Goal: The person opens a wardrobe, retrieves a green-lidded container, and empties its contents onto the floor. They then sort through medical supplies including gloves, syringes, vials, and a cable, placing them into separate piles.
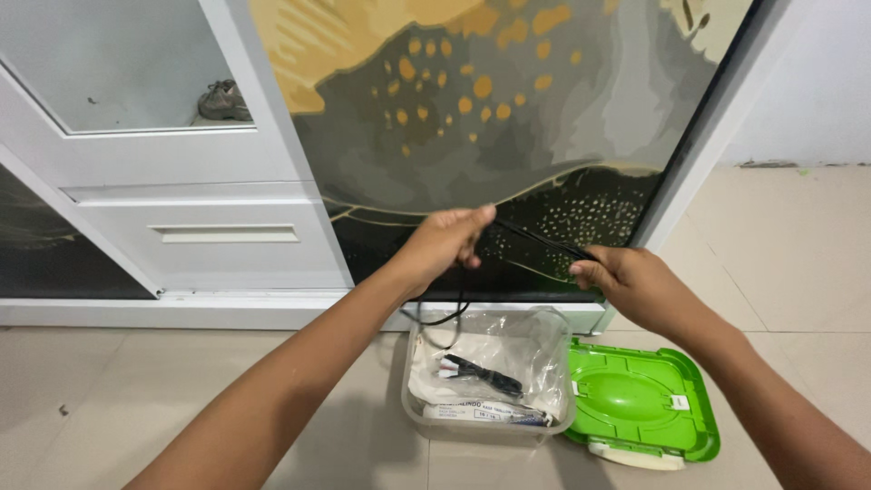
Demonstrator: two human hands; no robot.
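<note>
My left hand [446, 240] and my right hand [626, 279] both grip a thin black cable [535, 238] that is stretched between them. A loop of the same cable hangs down from my left hand toward a clear plastic box [413, 413] on the floor. Inside the box lie a coiled black cable with white plugs [476, 372], clear plastic bags and a flat white packet. Both hands are raised above the box, in front of a patterned cabinet door.
A green lid [640, 404] lies upside down on the tiled floor right of the box. A wardrobe with a grey and yellow patterned sliding door [490, 118] stands behind. A white door panel [181, 218] is at the left, reflecting a shoe [224, 100].
</note>
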